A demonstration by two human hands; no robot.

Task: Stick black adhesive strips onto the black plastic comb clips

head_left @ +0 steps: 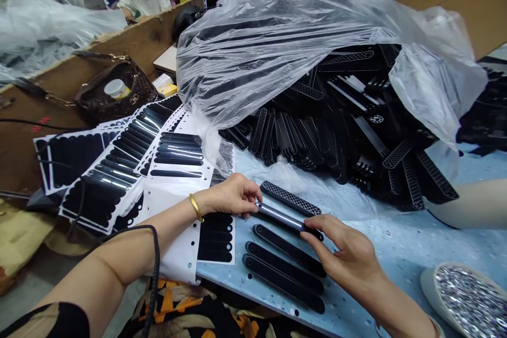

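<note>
Left grip (236, 194) and right grip (350, 247) pinch opposite ends of a long, glossy black strip (282, 218) at the speckled blue table (400, 248); I'd judge three plain black strips (287, 268) beside it finished, the heaped black pieces (399, 155) remaining.

The strip (281, 216) in the middle is of black colour, with a bright white shine. Just on its far side, another piece (291, 198) is black, and it carries a pale net pattern. The tabletop (388, 253) is light blue with small speckles. At the left, the sheets (168, 185) are white with black stripes. The bracelet (196, 207) is golden. The near clothing (174, 303) shows orange and beige leaf shapes on black.
</note>
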